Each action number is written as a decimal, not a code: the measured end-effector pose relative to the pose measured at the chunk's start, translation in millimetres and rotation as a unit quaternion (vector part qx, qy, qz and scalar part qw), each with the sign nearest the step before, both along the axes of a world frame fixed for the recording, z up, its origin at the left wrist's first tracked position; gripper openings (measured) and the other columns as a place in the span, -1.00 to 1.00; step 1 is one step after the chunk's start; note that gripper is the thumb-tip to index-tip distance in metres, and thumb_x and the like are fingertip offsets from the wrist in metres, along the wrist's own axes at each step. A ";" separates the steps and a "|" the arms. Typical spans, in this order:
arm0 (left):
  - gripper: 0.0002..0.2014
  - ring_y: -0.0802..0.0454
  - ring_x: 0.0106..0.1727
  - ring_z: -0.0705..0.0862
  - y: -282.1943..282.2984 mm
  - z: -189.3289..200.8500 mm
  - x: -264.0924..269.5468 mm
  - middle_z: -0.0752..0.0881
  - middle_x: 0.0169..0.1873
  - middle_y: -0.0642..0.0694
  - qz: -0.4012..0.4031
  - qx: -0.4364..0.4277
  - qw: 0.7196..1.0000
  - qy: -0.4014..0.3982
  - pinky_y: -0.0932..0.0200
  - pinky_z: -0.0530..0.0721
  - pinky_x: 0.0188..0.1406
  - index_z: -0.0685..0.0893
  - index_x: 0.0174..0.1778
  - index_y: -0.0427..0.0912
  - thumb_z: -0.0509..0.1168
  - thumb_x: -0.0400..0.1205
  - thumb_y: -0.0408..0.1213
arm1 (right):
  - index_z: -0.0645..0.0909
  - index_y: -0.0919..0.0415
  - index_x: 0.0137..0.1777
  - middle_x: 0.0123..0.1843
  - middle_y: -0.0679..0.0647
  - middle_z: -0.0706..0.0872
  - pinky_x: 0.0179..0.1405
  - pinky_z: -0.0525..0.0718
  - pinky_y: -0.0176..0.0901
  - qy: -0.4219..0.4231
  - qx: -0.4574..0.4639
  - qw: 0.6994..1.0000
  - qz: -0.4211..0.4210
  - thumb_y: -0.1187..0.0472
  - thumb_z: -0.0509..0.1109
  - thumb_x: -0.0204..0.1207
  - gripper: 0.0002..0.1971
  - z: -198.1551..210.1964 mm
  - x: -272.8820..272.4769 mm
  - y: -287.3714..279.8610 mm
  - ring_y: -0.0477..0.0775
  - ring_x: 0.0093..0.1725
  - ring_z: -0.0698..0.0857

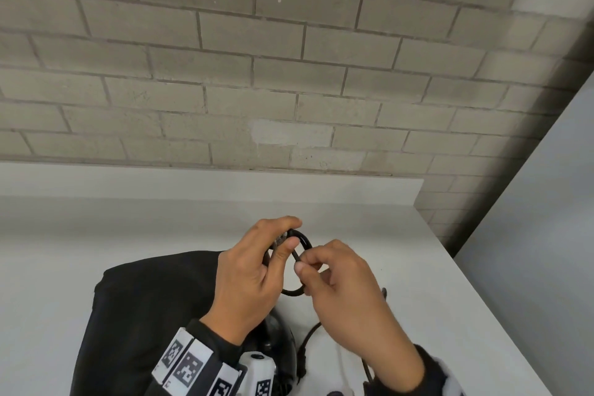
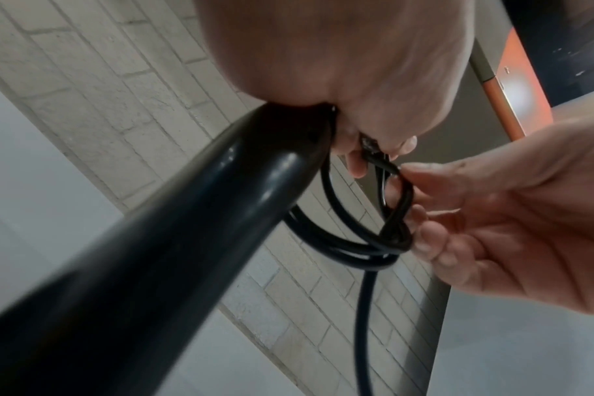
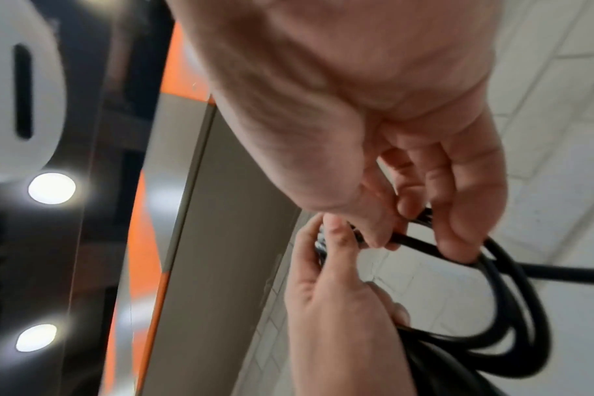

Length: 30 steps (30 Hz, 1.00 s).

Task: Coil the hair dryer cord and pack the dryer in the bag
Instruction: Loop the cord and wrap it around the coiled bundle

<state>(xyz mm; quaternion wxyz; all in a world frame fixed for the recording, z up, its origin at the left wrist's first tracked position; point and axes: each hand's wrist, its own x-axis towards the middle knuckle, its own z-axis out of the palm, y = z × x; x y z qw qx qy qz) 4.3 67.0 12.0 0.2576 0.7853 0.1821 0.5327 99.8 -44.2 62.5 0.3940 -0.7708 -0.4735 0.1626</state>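
Over the white table, both hands hold a small coil of black cord [image 1: 303, 243]. My left hand [image 1: 291, 233] grips the top of the coil together with the black dryer handle [image 2: 187, 241], which runs along its palm. The thumb and fingers of my right hand [image 1: 305, 262] pinch the coil's right side [image 2: 399, 214]. A loose stretch of cord [image 1: 310, 339] hangs down from the coil towards the table. The dryer body [image 1: 279, 341] shows dark under my left wrist, mostly hidden. A black bag [image 1: 144, 315] lies flat on the table to the left, below my left hand.
The white table [image 1: 96, 235] backs onto a grey brick wall [image 1: 257, 74]. Its right edge [image 1: 482, 299] runs diagonally beside a plain grey panel [image 1: 546, 202]. An orange-edged panel [image 3: 146, 241] and ceiling lights appear in the wrist views.
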 end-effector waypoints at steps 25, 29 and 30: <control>-0.77 0.10 -0.54 0.61 5.4 1.0 -6.3 0.70 -0.08 0.25 -0.006 0.036 0.999 0.022 0.18 0.61 -0.49 0.60 0.21 0.11 0.29 0.66 0.02 | 0.73 0.36 -0.05 -0.33 0.09 0.64 -0.40 0.61 -0.18 0.660 0.117 0.729 0.138 0.09 0.51 0.51 -0.73 -1.0 17.0 -8.3 -0.09 -0.54 0.51; -0.74 0.00 -0.54 0.62 7.2 0.3 -7.8 0.68 -0.06 0.28 -0.011 0.019 1.000 0.012 0.11 0.61 -0.49 0.59 0.22 0.12 0.23 0.69 0.10 | 0.74 0.27 0.01 -0.22 0.11 0.66 -0.23 0.61 -0.21 0.536 0.165 0.809 0.176 0.12 0.69 0.26 -0.62 -19.1 11.7 -14.4 -0.05 -0.31 0.61; -0.73 0.00 -0.52 0.62 8.1 0.4 -8.7 0.67 -0.06 0.29 -0.009 0.015 1.000 0.011 0.11 0.61 -0.47 0.59 0.22 0.12 0.20 0.70 0.13 | 0.74 0.25 -0.01 -0.20 0.11 0.67 -0.18 0.62 -0.22 0.484 0.171 0.841 0.169 0.15 0.68 0.25 -0.66 -24.4 10.2 -15.3 -0.04 -0.25 0.63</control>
